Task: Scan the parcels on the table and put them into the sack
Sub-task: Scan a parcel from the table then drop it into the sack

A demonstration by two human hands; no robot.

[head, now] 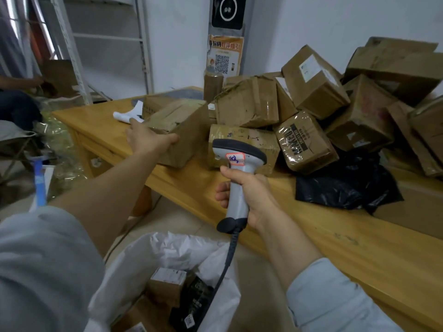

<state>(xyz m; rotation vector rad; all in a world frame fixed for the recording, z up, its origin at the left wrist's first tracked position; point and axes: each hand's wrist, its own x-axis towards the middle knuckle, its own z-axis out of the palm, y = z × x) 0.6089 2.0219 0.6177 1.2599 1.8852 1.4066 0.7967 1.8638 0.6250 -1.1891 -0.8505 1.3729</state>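
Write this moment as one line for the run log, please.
left hand: grips cardboard box on table | right hand: holds scanner | sack: open, parcels inside

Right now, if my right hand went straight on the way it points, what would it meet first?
Probably the taped box with handwriting, just beyond the scanner your right hand holds; the gap between them is unclear.

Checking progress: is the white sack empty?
Not empty: the open white sack holds a cardboard box and a dark packet.
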